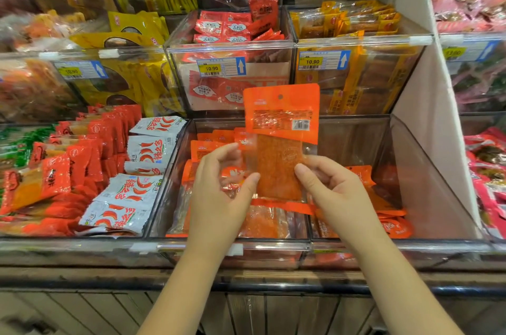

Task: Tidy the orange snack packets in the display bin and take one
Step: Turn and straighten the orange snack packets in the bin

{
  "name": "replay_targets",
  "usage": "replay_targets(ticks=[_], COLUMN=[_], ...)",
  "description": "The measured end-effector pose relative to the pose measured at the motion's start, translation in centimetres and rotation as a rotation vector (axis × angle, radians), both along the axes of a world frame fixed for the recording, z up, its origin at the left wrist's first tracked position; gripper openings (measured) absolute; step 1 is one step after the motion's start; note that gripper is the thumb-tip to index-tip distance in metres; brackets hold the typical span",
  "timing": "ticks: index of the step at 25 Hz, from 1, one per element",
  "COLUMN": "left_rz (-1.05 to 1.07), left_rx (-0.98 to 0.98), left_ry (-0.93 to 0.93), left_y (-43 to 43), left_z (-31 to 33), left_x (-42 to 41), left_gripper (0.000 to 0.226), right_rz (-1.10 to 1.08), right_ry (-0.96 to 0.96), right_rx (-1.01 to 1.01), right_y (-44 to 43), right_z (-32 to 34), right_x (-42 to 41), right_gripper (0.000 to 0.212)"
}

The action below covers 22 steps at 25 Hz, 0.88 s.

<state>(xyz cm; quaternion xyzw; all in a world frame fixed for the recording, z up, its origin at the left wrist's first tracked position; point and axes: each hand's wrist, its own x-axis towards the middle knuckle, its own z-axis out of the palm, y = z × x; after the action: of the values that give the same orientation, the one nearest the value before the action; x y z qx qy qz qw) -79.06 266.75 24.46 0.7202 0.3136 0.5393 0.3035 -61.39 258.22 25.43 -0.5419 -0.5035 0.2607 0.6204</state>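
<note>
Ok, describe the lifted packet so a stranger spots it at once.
Among the wall of clear snack bins, find the front-row bin in the middle, half full of orange packs. One orange packet stands upright above it. Unlike the flat packets lying in the bin, it shows its back: a hang hole on top, a barcode, and a clear window below.

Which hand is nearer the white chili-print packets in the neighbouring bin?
Left. The left hand grips the raised orange packet just right of the white chili-print packets; the right hand holds the packet's far side, further right.
</note>
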Motion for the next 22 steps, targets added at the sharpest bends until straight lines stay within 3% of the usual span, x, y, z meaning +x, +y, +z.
replay_targets(ticks=[2, 4, 6, 10, 13, 22], left_rz=[-0.003, -0.203, -0.329, -0.346, -0.391, -0.277], left_rx=[0.195, 0.087, -0.092, -0.242, -0.299, -0.279], left_ry=[0.156, 0.178, 0.062, -0.073, -0.091, -0.076], left_y=[-0.2, -0.8, -1.1, -0.6, -0.3, 0.1], left_z=[0.1, 0.6, 0.8, 1.0, 1.0, 0.9], left_x=[0.2, 0.4, 0.4, 0.0, -0.1, -0.3], left_gripper=[0.043, 0.045, 0.039, 0.023, 0.025, 0.025], right_rz=[-0.018, 0.047, 0.094, -0.119, -0.055, -0.019], right_ry=[-0.044, -0.149, -0.206, -0.214, -0.088, -0.036], right_rx=[0.041, 0.042, 0.048, 0.122, 0.044, 0.023], right_y=[-0.3, -0.4, -0.6, -0.1, 0.2, 0.2], right_z=[0.1, 0.1, 0.1, -0.3, -0.5, -0.6], right_x=[-0.1, -0.5, -0.7, -0.2, -0.1, 0.1], right_gripper=[0.023, 0.031, 0.036, 0.036, 0.046, 0.020])
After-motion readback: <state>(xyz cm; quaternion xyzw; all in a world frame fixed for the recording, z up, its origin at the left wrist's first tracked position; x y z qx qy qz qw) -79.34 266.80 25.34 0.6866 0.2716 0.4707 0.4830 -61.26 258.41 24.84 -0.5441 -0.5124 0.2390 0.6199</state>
